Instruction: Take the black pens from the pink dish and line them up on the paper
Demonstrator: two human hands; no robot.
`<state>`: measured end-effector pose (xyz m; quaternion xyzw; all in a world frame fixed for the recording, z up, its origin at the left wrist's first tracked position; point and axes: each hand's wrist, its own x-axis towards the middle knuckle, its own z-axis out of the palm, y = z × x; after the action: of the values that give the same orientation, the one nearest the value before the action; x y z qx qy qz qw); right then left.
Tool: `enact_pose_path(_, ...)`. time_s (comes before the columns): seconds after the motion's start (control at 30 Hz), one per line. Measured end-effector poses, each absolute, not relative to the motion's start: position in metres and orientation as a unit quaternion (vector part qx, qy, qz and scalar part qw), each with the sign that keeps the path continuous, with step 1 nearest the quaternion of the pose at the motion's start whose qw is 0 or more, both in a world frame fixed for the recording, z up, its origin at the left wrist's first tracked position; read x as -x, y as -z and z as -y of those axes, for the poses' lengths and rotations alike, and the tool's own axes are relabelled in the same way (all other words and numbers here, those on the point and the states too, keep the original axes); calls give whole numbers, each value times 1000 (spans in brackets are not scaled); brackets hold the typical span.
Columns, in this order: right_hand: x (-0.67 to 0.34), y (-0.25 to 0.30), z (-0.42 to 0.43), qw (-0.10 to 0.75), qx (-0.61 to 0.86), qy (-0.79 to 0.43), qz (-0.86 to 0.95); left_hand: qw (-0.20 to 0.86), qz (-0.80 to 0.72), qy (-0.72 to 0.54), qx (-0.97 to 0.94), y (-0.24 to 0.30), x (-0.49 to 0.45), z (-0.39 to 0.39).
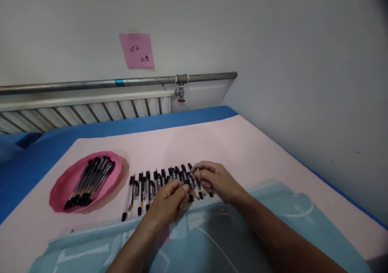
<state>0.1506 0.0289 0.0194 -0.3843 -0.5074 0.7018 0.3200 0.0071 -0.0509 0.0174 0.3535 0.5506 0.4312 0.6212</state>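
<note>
A row of several black-capped pens [142, 188] lies side by side on the pink sheet [257, 152]. Both hands meet over the row's right end. My left hand [169, 202] is pinched on a pen near its cap, fingers curled. My right hand [215, 180] has its fingers closed around the same pen [190, 182] or its neighbour; I cannot tell which. A pink plate [65, 184] at the left holds several more pens [91, 180] in a bundle.
A light blue printed cloth [212, 240] covers the near part of the surface. Blue bedding [30, 160] borders the pink sheet at the left and back. A radiator and metal pipe [121, 81] run along the wall, with a pink note [136, 50] above.
</note>
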Motion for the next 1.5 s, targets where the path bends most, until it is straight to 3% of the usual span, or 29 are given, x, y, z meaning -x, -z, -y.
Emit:
enact_pose_path(0.1, -147, -19, -23, 286, 376, -718, 512, 626, -551, -428, -349, -19, -7, 51)
enact_pose_path(0.2, -143, -19, -20, 305, 374, -717, 502, 619, -549, -427, -364, -16, -7, 50)
enact_pose_path(0.3, -144, -19, -26, 373, 382, -699, 476, 613, -551, -423, -377, -10, -7, 50)
enact_pose_path(0.47, -162, -24, -51, 556, 390, -616, 399, 611, -552, -417, -384, -10, -8, 52)
enact_pose_path(0.6, -176, -30, -65, 617, 391, -578, 363, 604, -555, -436, -370, -16, -7, 51)
enact_pose_path(0.67, -176, -30, -64, 588, 394, -597, 377, 600, -550, -459, -355, -17, -6, 50)
enact_pose_path(0.8, -158, -22, -45, 422, 404, -680, 443, 624, -520, -491, -316, -13, -4, 48)
enact_pose_path(0.93, -136, -13, -20, 330, 398, -695, 499, 648, -503, -478, -312, -11, -7, 50)
enact_pose_path(1.3, -135, -6, -19, 287, 351, -776, 438, 646, -495, -475, -334, -12, -6, 51)
enact_pose_path(1.5, -136, -7, -18, 300, 354, -753, 467, 649, -490, -465, -349, -12, -9, 51)
